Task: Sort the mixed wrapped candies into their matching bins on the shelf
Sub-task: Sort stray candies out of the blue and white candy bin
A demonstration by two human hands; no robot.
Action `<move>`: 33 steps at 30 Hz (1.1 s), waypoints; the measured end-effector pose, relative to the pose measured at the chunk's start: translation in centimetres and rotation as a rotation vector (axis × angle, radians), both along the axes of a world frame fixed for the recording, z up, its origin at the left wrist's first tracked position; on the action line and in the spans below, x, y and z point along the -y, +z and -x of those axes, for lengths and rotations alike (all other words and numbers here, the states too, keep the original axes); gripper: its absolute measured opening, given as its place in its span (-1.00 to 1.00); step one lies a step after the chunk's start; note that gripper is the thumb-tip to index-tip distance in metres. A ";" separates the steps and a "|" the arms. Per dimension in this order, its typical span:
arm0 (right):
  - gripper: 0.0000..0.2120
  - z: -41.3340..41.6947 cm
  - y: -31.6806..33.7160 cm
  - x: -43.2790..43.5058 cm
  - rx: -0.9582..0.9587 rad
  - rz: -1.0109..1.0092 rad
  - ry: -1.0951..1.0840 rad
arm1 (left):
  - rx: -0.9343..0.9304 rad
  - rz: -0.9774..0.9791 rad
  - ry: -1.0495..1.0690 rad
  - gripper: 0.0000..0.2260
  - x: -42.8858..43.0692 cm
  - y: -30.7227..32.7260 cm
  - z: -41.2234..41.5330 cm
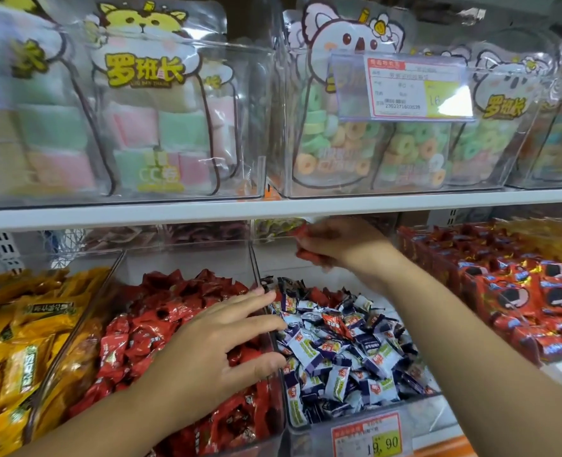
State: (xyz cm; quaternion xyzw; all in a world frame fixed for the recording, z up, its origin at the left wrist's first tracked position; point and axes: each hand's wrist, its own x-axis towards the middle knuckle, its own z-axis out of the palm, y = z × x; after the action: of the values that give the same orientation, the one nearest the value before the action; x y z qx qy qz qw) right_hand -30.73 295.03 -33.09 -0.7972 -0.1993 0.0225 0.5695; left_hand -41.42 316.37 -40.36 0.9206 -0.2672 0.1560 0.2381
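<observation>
Head view, stock entry.

Item: red wrapped candies (302, 255), a small bunch pinched in the curled fingers of the right hand (342, 245). They are held high over the back of the blue-and-white bin (434, 407), just under the upper shelf edge (174, 212).

Further strays: at least one red piece (335, 319) lies among the blue-and-white candies (322, 354).

Destination: red bin (88, 321), next on the left, behind a clear divider (256, 258).

Left hand (213, 341): fingers spread and flat over the red pile (160, 311), fingertips at the divider.

Handling, by judgement: pieces are small and light, not fragile. The film wrap looks slick and crinkly, so a bunch may shed one.

Hold: pinch the body or a crimped end, a few at a time.
</observation>
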 end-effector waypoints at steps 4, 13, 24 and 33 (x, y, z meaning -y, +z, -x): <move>-0.78 -0.8 0.6 -2.1 -0.073 0.066 0.025 | -0.001 0.010 0.006 -0.55 0.0 0.1 0.0; -0.86 -2.0 -2.7 0.7 0.056 0.827 -0.101 | -0.041 -0.040 -0.006 -0.53 0.0 0.5 0.1; -0.68 -2.5 -4.6 -3.7 0.022 0.862 0.172 | -0.018 -0.009 -0.010 -0.55 0.0 0.3 0.2; -0.81 -2.4 -3.7 -1.8 0.020 0.598 0.025 | -0.018 -0.009 -0.006 -0.55 0.0 0.1 0.0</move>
State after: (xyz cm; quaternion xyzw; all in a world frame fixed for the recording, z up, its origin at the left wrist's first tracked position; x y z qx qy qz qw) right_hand -28.36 296.82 -36.77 -0.9273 -0.1991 0.0793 0.3069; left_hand -41.42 316.36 -40.31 0.9223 -0.2685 0.1456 0.2367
